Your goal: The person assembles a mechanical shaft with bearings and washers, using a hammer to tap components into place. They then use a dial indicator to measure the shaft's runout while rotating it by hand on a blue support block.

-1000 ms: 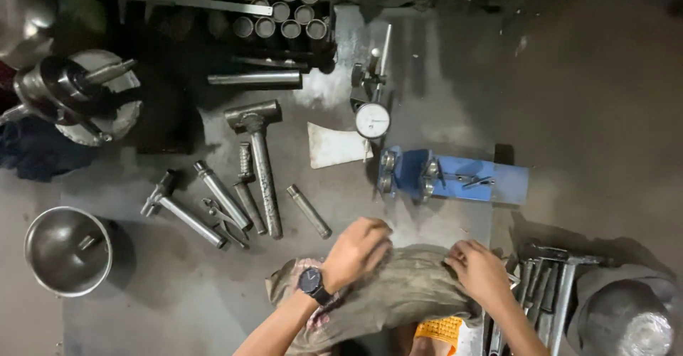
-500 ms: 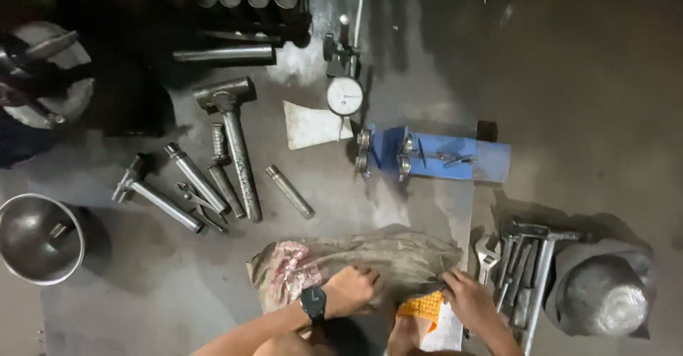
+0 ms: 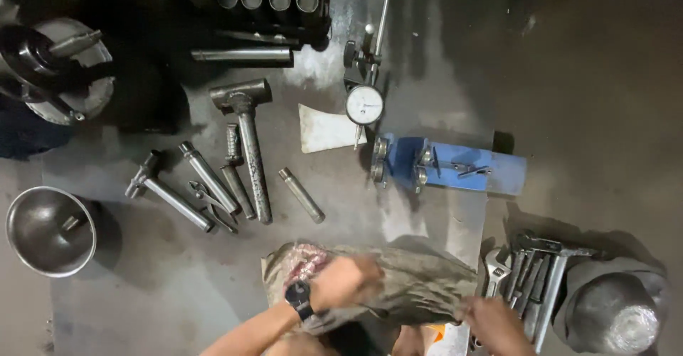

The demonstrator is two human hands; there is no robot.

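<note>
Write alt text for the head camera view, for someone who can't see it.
Seen from above, a person's left hand, with a wristwatch, and right hand press on a dirty grey rag on a dark workshop floor. Around it lie a hammer, metal rods, a dial gauge, a blue fixture, wrenches and a steel bowl.

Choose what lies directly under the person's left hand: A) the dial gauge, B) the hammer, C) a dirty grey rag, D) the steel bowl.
C: the left hand, with a wristwatch, presses on the dirty grey rag; the hammer, dial gauge and steel bowl lie apart.
</note>
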